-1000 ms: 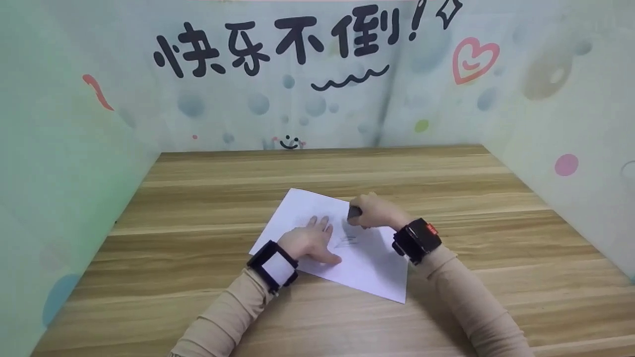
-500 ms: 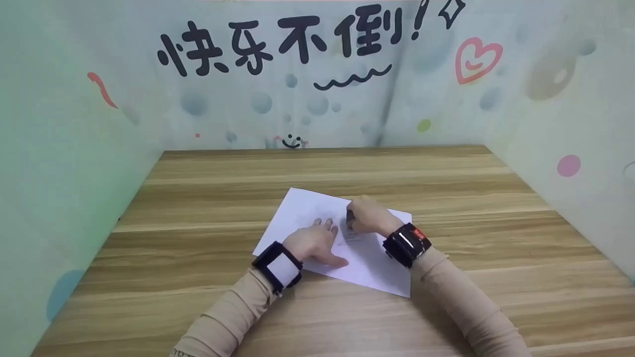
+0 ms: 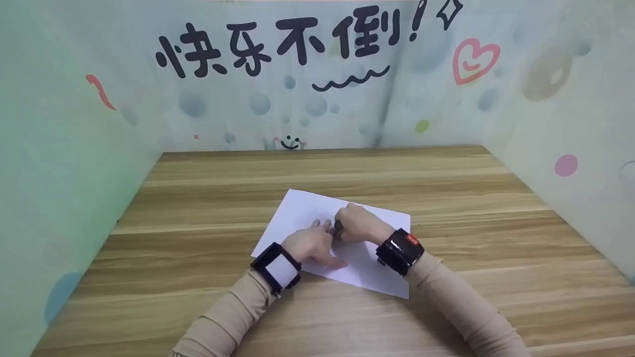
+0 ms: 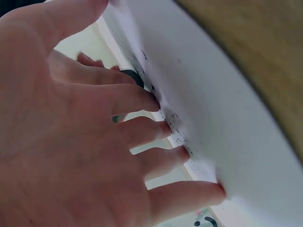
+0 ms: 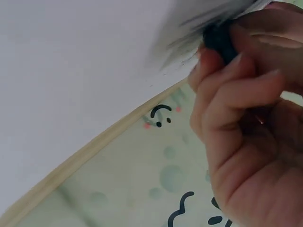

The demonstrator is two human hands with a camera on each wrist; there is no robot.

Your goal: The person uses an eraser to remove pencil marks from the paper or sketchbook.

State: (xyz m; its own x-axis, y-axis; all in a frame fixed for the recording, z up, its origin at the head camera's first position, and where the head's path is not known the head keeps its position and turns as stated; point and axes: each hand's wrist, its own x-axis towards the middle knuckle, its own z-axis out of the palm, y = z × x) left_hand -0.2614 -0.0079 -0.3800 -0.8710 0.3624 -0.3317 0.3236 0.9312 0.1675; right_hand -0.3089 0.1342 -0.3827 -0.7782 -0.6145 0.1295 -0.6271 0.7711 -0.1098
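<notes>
A white sheet of paper (image 3: pixel 374 272) lies at a slant on the wooden table. My left hand (image 3: pixel 308 246) presses flat on its left part, fingers spread, thumb toward the near edge. Between the fingers and thumb of my right hand (image 3: pixel 361 224) is a small dark eraser (image 5: pixel 220 41), its end against the paper close beside the left fingertips. Grey pencil strokes and smudges (image 5: pixel 187 45) show on the sheet around it in the right wrist view. Dark crumbs (image 4: pixel 177 132) are scattered near the left fingertips in the left wrist view.
The wooden table (image 3: pixel 198 198) runs back to a printed cloth wall (image 3: pixel 238 114) with black lettering. More printed cloth stands along the left and right sides. Both wrists carry black straps, such as the right wrist strap (image 3: pixel 401 252).
My right hand has moved left and toward me across the paper with the eraser, ending beside the left fingertips. The left hand stays pressed on the sheet and has barely shifted.
</notes>
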